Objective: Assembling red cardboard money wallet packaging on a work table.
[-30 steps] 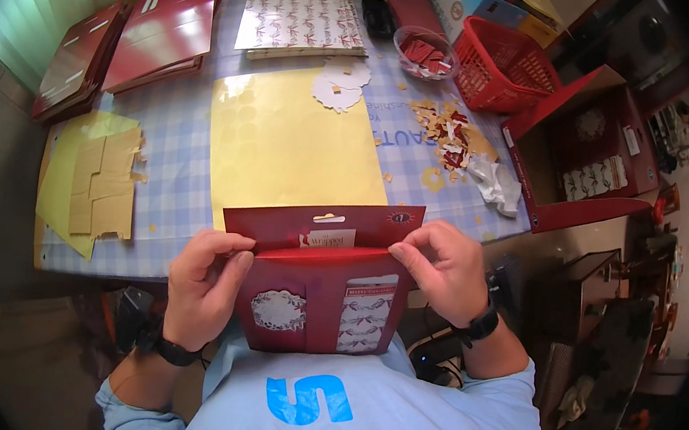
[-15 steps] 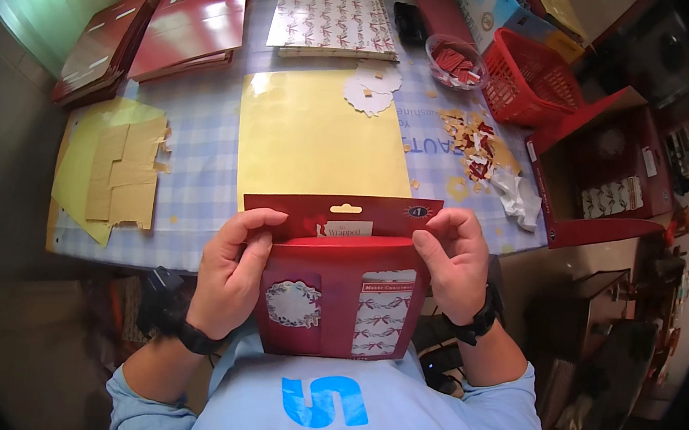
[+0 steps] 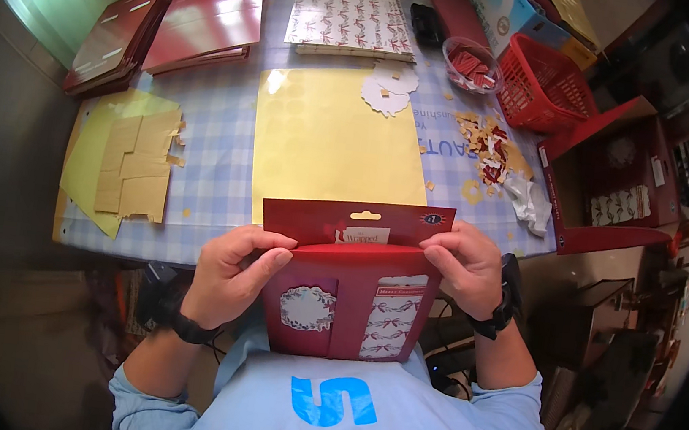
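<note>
A flat dark red cardboard pack (image 3: 349, 305) leans against my body at the table's near edge, its front facing up. A header flap with a hang hole runs along its top. The front bears a white wreath-shaped decoration at left and a strip patterned with bows at right. My left hand (image 3: 237, 275) pinches the pack's upper left corner between thumb and fingers, at the fold below the flap. At the upper right corner, my right hand (image 3: 470, 272) grips the same fold. A yellow sheet (image 3: 335, 146) lies just beyond the flap.
Stacks of red card (image 3: 210, 17) and a bow-patterned stack (image 3: 352, 12) sit at the back. Brown card pieces (image 3: 136, 164) lie left. On the right are paper scraps (image 3: 488, 146), crumpled white paper (image 3: 526, 200), a clear tub (image 3: 472, 66), a red basket (image 3: 546, 85) and an open red box (image 3: 606, 232).
My fingers have shifted from the ends of the header flap down to the fold at both corners. The view has moved slightly, so the table's things appear farther right.
</note>
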Demonstrator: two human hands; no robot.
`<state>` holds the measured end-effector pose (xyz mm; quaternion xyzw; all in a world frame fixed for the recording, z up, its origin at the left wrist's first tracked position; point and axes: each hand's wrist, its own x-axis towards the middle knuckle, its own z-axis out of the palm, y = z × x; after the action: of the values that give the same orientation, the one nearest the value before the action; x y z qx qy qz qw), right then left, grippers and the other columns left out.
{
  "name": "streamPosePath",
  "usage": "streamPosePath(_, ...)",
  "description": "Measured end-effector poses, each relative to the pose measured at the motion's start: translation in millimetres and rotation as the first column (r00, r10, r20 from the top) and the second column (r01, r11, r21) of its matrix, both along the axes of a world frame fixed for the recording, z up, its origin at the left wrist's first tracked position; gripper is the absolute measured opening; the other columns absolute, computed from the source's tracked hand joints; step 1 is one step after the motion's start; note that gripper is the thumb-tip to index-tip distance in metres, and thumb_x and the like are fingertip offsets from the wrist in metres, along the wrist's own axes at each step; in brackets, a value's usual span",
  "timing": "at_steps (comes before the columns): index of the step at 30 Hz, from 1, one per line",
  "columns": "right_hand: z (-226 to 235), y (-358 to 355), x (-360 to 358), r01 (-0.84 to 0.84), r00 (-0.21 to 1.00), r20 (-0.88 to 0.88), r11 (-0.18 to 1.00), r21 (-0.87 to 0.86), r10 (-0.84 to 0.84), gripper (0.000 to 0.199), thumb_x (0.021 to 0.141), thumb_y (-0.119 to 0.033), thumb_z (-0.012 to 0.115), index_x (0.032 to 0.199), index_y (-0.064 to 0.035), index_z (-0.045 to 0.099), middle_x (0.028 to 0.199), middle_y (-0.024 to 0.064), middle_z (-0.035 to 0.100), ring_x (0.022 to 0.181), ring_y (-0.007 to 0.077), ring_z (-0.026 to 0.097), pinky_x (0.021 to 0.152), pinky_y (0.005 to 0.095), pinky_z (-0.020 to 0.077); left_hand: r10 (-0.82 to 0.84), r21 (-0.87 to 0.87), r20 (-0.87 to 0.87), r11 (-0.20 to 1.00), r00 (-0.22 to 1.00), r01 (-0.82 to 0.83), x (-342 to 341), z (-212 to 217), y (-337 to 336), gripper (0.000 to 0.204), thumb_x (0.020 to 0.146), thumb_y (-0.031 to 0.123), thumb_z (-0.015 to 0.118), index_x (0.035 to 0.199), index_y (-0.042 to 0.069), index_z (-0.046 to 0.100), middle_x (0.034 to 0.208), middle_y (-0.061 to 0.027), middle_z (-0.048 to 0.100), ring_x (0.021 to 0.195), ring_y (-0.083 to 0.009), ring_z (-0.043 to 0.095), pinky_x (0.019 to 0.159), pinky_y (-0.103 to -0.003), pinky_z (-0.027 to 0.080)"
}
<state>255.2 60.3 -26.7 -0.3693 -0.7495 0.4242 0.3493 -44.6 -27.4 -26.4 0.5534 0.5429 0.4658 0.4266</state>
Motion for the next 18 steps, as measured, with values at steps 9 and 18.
streamPosePath(9,18.1,-4.1,-15.4,0.126,0.966,0.234,0.991,-0.038,-0.113,0.011,0.087,-0.011,0.069,0.085,-0.0002,0.066,0.076,0.0051,0.056,0.066,0.0127,0.053,0.062,0.0244,0.0426,0.077,-0.106,0.006,0.992,0.997,-0.076,6.9,3.5,-3.5,0.005,0.093,0.003,0.063,0.096,0.0,0.064,0.086,0.0001,0.061,0.078,-0.0045,0.053,0.07,-0.019,0.043)
streamPosePath(18,-17.5,11.2,-6.4,-0.127,0.969,-0.245,0.936,-0.328,0.046,0.008,0.088,0.002,0.065,0.095,-0.0017,0.066,0.107,0.005,0.055,0.093,0.011,0.057,0.08,0.0235,0.0461,-0.137,0.143,-0.069,0.979,0.988,0.146,-18.9,-17.3,11.6,0.018,0.087,-0.003,0.065,0.104,0.004,0.065,0.108,-0.0074,0.057,0.096,-0.0148,0.056,0.081,-0.025,0.046)
